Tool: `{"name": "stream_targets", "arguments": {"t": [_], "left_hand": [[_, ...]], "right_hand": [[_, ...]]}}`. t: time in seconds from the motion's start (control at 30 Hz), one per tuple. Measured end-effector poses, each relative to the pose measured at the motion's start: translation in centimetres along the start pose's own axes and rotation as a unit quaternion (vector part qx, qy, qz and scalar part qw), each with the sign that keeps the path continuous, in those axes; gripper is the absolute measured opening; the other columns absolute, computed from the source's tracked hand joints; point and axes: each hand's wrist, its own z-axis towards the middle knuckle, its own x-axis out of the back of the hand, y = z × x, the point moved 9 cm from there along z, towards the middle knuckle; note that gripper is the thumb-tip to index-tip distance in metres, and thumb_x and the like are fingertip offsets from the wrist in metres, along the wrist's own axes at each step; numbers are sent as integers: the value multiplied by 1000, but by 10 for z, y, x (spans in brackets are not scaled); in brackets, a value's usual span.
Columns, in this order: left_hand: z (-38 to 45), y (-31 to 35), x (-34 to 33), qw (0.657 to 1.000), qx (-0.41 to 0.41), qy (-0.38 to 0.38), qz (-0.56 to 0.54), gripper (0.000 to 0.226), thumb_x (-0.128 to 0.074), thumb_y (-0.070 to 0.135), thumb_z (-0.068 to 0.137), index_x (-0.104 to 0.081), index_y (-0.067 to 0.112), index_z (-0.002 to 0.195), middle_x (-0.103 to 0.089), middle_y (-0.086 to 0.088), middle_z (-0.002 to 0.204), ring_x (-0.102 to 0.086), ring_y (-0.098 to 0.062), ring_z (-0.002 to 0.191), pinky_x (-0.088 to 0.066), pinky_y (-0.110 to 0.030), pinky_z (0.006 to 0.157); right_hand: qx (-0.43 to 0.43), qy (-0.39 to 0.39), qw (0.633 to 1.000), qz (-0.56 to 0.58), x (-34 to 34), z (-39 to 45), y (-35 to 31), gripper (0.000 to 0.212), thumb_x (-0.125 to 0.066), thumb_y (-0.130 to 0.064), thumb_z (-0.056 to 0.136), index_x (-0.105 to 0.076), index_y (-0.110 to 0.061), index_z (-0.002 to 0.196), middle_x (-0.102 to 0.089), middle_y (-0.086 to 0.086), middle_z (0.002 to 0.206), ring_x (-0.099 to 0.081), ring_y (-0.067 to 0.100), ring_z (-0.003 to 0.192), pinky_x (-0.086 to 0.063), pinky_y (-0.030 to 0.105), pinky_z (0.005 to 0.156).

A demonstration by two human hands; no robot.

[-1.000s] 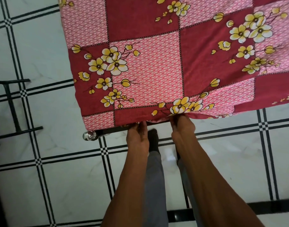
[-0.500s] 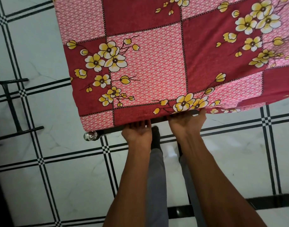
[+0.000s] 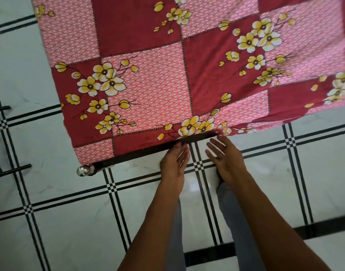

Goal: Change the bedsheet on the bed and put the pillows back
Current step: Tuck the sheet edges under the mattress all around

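Left hand: my left hand (image 3: 174, 162) is released, fingers straight, tips at the sheet's lower edge.
Right hand: my right hand (image 3: 225, 158) is released, palm up, holding nothing, just below the edge.
Sheet: the sheet (image 3: 167, 75) lies spread over the bed, directly ahead of both hands.
Frame: dark bed frame (image 3: 140, 157) shows under the hem, left of my left hand.
Done: sheet looks laid.
Left: probably tucking; pillows not in view.
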Motion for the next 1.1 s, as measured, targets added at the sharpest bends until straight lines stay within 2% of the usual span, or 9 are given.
{"name": "stream_targets", "arguments": {"t": [0.2,0.3,0.47,0.57,0.67,0.77,0.9,0.97,1.1], "left_hand": [[13,-59,-97,991,-25,-79,108,58,-85,18,81,-60,15,133,-71,-4,127,-67,-15,119,-55,-28,97],[27,-76,-113,993,-67,-41,83,57,-88,25,79,-65,17,131,-71,-2,129,-67,-16,120,-56,-30,97],[25,-95,-126,994,-104,8,41,53,-81,37,86,-65,22,134,-68,6,120,-63,-10,104,-50,-24,82],[17,-110,-142,995,-95,-5,14,58,-79,47,87,-62,25,137,-60,5,125,-57,-8,99,-50,-23,82],[15,-119,-158,994,-108,-22,-3,49,-77,43,87,-64,24,131,-65,6,129,-60,-10,114,-49,-26,97],[14,-119,-170,990,-138,-23,-35,50,-75,38,91,-60,20,134,-68,0,132,-63,-14,123,-46,-31,112],[14,-123,-176,985,-162,-12,-54,77,-81,42,83,-49,15,148,-64,-1,138,-67,-4,115,-55,-18,92],[17,-124,-177,986,-151,-4,-72,98,-91,46,65,-48,18,148,-65,-5,138,-68,-18,118,-58,-29,92],[23,-130,-169,989,-147,8,-27,84,-84,38,76,-47,15,148,-68,-9,134,-69,-26,117,-58,-41,97]], "right_hand": [[5,-10,987,158,66,44,-74,75,-85,-37,77,-50,-16,140,-56,17,138,-58,35,127,-55,50,102],[-19,2,989,145,78,60,-93,62,-85,-33,82,-57,-9,132,-64,17,129,-65,29,115,-60,37,86],[-28,-42,996,74,84,71,-103,43,-83,-36,83,-67,-15,118,-75,0,108,-65,16,100,-45,29,68],[-41,-65,992,100,87,69,-108,38,-84,-31,83,-68,-16,114,-75,1,107,-63,17,102,-49,31,75],[-31,-105,989,96,86,63,-113,39,-81,-30,82,-68,-17,116,-74,1,112,-63,17,109,-53,33,101],[-11,-147,983,114,75,61,-127,33,-76,-25,87,-67,-16,118,-76,2,116,-66,21,118,-49,38,110],[-19,-177,977,118,69,70,-124,37,-64,-21,99,-60,-8,133,-68,12,133,-64,27,126,-43,45,117],[-40,-183,975,116,74,73,-116,48,-59,-21,103,-50,-3,145,-62,17,140,-60,30,131,-42,46,117],[-36,-223,969,105,73,71,-115,47,-57,-19,105,-47,-2,147,-59,18,144,-57,33,133,-45,47,114]]}}
